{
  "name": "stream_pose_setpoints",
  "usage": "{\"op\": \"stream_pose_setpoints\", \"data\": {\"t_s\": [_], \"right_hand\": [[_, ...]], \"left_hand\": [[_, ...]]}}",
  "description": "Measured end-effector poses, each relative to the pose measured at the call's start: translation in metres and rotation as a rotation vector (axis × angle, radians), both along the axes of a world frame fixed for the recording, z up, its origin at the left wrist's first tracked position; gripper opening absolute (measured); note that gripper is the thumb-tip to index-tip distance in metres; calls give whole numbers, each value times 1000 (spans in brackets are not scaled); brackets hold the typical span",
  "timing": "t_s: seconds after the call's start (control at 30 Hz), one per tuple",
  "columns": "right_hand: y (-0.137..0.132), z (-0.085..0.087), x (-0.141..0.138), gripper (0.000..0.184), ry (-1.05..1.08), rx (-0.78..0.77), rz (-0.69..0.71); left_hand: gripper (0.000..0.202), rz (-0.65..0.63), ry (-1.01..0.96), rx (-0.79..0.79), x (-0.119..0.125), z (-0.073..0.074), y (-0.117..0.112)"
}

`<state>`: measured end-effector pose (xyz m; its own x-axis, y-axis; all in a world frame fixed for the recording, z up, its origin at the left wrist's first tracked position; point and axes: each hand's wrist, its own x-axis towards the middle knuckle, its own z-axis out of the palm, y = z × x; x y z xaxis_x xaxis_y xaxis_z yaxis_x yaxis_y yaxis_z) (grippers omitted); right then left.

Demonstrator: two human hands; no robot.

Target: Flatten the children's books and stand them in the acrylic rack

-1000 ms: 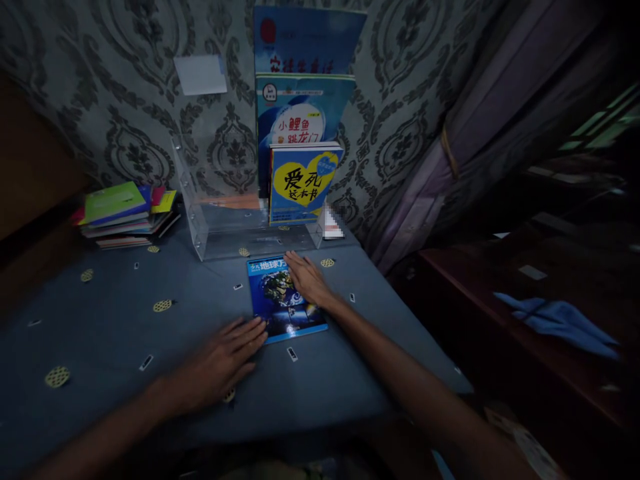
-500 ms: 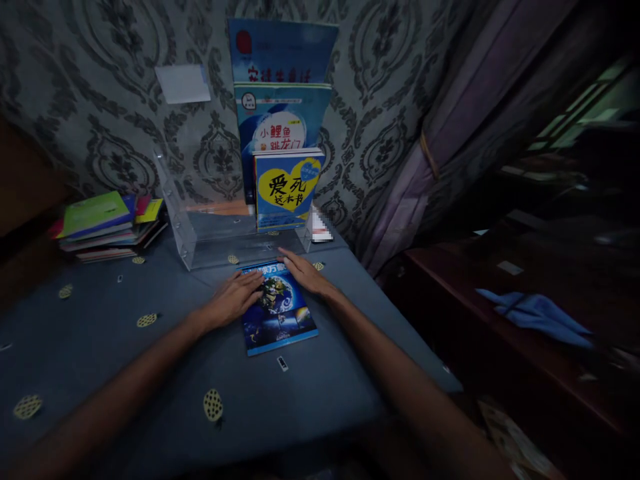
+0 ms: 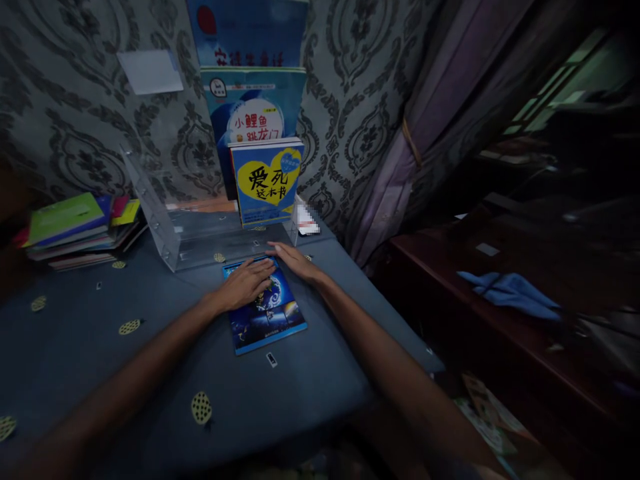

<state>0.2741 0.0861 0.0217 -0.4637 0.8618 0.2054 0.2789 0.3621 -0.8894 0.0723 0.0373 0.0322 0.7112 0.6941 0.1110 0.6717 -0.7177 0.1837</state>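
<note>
A blue book [image 3: 270, 327] with an earth picture on its cover lies flat on the table in front of me. Across the upper left of its cover rests my left hand [image 3: 249, 283], fingers stretched out and flat. My right hand [image 3: 295, 260] is at the book's upper right edge, its fingers extended over the top corner. Just behind the book stands a clear acrylic rack [image 3: 167, 247]. In the rack's right side a blue and yellow book [image 3: 265, 183] stands upright, with a fish-story book [image 3: 250, 93] and a taller blue book [image 3: 250, 33] behind it.
A pile of books and booklets [image 3: 75, 230] lies at the left on the patterned tablecloth [image 3: 165, 393]. A tied purple curtain [image 3: 395, 167] hangs at the right. Beyond it, a blue cloth [image 3: 507, 293] lies on a dark red surface. A pixelated white item [image 3: 307, 220] sits beside the rack.
My left hand has slid right and a little up, covering more of the cover. The right hand stays by the top right edge. The whole view has shifted, moving the scene leftward.
</note>
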Motion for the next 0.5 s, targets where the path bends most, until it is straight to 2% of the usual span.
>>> {"op": "stream_pose_setpoints", "data": {"t_s": [0.3, 0.5], "right_hand": [[2, -5, -4, 47, -69, 92, -20], [-9, 3, -2, 43, -186, 170, -53]], "left_hand": [[45, -231, -57, -99, 28, 5, -67], [40, -248, -107, -164, 26, 20, -97]]}}
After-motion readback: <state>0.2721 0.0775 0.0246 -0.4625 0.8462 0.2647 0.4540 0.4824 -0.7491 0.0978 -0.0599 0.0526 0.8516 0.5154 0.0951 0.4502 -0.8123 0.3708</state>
